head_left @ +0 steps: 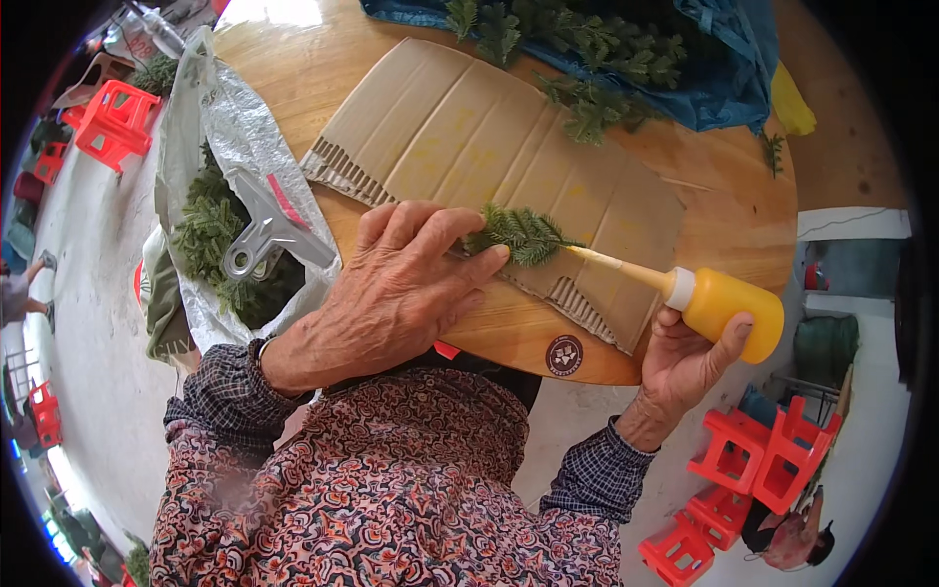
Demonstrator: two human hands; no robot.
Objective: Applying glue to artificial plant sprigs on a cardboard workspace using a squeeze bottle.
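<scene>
Between the fingertips of my left hand (391,274) is a short green fir sprig (528,235), held over a flattened sheet of corrugated cardboard (479,127). My right hand (685,357) grips a yellow squeeze bottle (734,313) tilted on its side. The bottle's long pale nozzle (631,269) points left, its yellow-stained tip at the sprig's bare stem end. Whether the tip touches the stem I cannot tell. Faint yellow smears mark the cardboard.
A blue plastic bag (729,59) with green artificial branches (597,49) lies at the far side of the round wooden table (753,215). At left, a large silver clip (269,230) holds a white sack (235,108) containing more sprigs (210,225). Red stools (112,122) stand around.
</scene>
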